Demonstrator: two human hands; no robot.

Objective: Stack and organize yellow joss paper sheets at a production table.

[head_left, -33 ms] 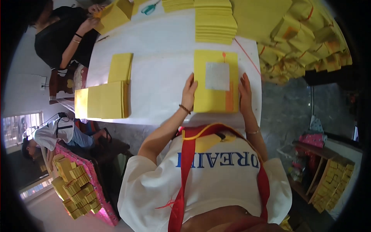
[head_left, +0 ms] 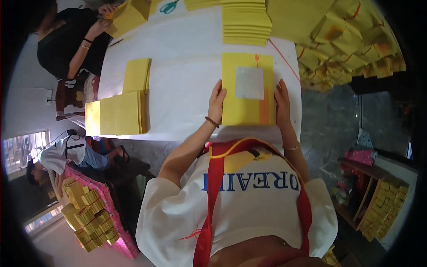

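Note:
A neat stack of yellow paper (head_left: 244, 111) lies on the white table in front of me. On its top sheet are a silver-grey square, an orange strip and a small red mark. My left hand (head_left: 216, 100) rests along the stack's left side, its fingers stretched out and touching the edge. At the right side stands my right hand (head_left: 282, 101), fingers extended and a little apart, with a narrow gap to the paper. Neither hand is wrapped round anything. Just beyond the stack sits a taller pile of folded yellow paper (head_left: 246, 24).
More yellow paper bundles (head_left: 120, 113) lie at the table's left. Green-handled scissors (head_left: 168, 7) are at the far edge. A co-worker's hands (head_left: 101, 24) hold yellow paper at the far left. A large heap of yellow packets (head_left: 347, 44) fills the far right. Another person (head_left: 66, 151) is at lower left.
The whole view has shifted slightly, so the table and stack appear a little higher. Both hands keep their places beside the stack.

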